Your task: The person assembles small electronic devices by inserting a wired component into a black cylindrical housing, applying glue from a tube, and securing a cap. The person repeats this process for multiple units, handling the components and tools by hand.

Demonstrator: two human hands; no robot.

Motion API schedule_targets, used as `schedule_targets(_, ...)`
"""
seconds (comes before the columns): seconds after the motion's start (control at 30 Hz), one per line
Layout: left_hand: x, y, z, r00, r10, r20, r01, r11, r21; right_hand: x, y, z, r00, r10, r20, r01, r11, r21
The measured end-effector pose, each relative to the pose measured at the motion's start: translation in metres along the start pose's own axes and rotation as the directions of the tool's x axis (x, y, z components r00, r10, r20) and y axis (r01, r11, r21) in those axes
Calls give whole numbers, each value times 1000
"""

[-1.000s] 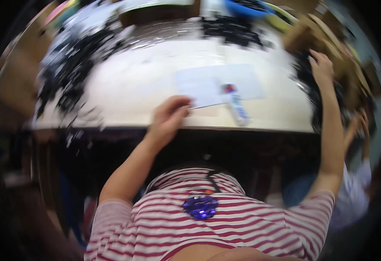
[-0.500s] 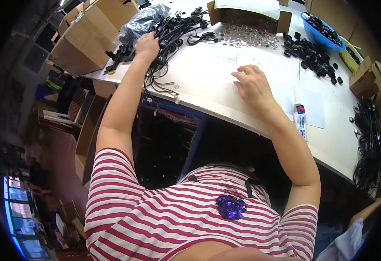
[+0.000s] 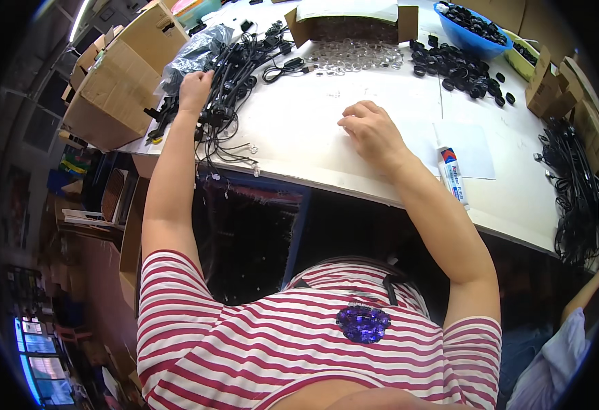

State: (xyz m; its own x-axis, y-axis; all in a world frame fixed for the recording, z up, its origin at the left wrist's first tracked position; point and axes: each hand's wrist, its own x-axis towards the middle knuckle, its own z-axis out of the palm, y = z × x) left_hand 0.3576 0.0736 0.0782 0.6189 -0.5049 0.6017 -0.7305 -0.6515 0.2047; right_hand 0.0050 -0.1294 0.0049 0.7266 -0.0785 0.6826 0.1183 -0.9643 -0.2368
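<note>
My left hand (image 3: 195, 91) is closed at the left edge of a heap of black cables (image 3: 234, 72). What its fingers hold, if anything, is hidden. A crumpled clear plastic bag (image 3: 193, 58) lies just behind that hand. My right hand (image 3: 371, 131) hovers over the white table (image 3: 293, 130) with loosely bent fingers and nothing visible in it. A white, blue and red glue tube (image 3: 452, 176) lies to its right, partly on a white paper sheet (image 3: 477, 150). Loose cable ends (image 3: 228, 152) spread toward the front edge.
Clear round pieces (image 3: 354, 58) spill before an open carton (image 3: 354, 27). Black round caps (image 3: 460, 72) lie at right, below a filled blue basin (image 3: 474, 37). Cardboard boxes (image 3: 112, 92) stand at left. More black cables (image 3: 569, 184) hang at the right edge, near another person's arm (image 3: 586, 290).
My left hand has closed more and drawn slightly nearer along the cables. The right hand's fingers have come closer together. The whole view has shifted a little.
</note>
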Motion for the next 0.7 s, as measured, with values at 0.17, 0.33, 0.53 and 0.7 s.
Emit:
schedule_targets(0.17, 6, 17, -30, 931, -359, 58, 277, 597, -753, 0, 1, -1, 1000, 2, 14, -2, 1000, -11)
schedule_targets(0.33, -4, 28, -54, 956, -292, -12, 97, 356, -930, 1, 0, 5, 999, -25, -27, 25, 1000, -10)
schedule_targets(0.53, -41, 51, -70, 987, -92, -129, -70, 473, -878, 12, -11, -15, 953, -187, -237, 204, 978, 49)
schedule_targets(0.7, -69, 58, -85, 997, 81, 8, -22, 354, -935, 25, -44, -67, 892, 302, -337, 74, 639, 766)
